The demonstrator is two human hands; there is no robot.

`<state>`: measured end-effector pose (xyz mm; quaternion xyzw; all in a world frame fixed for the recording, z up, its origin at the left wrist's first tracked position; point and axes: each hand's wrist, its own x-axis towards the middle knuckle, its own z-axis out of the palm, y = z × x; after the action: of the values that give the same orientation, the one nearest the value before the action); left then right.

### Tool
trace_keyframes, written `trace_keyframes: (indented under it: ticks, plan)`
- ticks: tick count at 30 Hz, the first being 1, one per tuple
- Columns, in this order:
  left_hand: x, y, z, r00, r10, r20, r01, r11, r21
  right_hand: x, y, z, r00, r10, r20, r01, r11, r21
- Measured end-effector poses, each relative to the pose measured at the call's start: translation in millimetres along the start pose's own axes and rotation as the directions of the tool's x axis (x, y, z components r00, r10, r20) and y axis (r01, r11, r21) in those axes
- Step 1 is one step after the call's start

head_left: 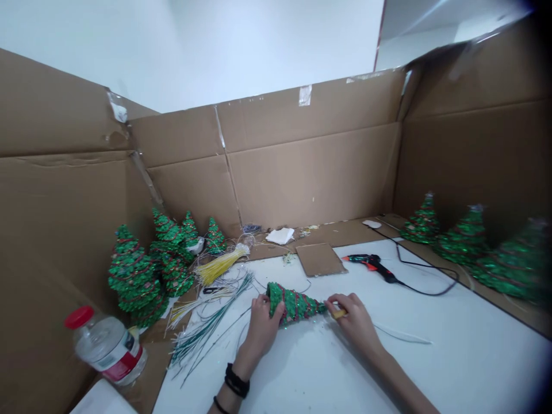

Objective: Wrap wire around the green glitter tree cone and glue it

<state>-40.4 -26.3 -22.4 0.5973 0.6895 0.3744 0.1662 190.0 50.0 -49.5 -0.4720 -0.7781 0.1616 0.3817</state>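
A small green tinsel Christmas tree (295, 306) with a dark red garland lies on its side over the white board (302, 368), its tip pointing right. My left hand (264, 323) is closed around the wide base end, thumb on the near side. At the tip, my right hand (354, 319) pinches a small yellowish-brown piece (339, 314), and its fingertips meet the end of the tree. I cannot make out what that piece is. A thin white strand (403, 333) lies on the board to the right of my right hand.
A glue gun (373, 267) with its cord lies behind right, beside a cardboard square (321, 260). Left are green wires (215, 322), a yellow wire bundle (222, 264) and a red-capped jar (110, 348). Finished-looking trees (131, 270) stand left and right (466, 233). Cardboard walls (314, 167) enclose the workspace.
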Motion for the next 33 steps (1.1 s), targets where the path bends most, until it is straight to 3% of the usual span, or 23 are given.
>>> trace_keyframes:
  ticks: [5,11,18,23,28,33]
  plan:
    - [6,-8,6.2,0.999,0.016,-0.041,-0.019,0.998,-0.066,4,-12,5,0.999,0.042,0.025,-0.040,0.997,-0.069]
    - [12,-14,13.4,1.000,-0.029,-0.012,0.025,0.963,-0.267,-2,-20,5,0.999,0.024,0.035,-0.024,1.000,-0.014]
    - [11,-9,10.1,0.999,-0.035,-0.040,0.023,0.965,-0.261,-7,-10,-3,0.998,0.053,-0.021,-0.053,0.999,-0.006]
    - [11,-9,14.0,0.996,-0.026,-0.080,0.002,0.958,-0.287,-1,-20,6,0.999,-0.017,0.037,0.017,1.000,0.010]
    - [13,-16,16.0,0.992,-0.072,-0.107,0.038,0.956,-0.292,-4,-11,-4,0.999,0.017,0.031,-0.017,1.000,-0.019]
    - [13,-20,16.2,0.996,-0.068,-0.058,0.050,0.964,-0.261,-2,-9,-4,0.996,-0.009,0.089,0.009,1.000,-0.002]
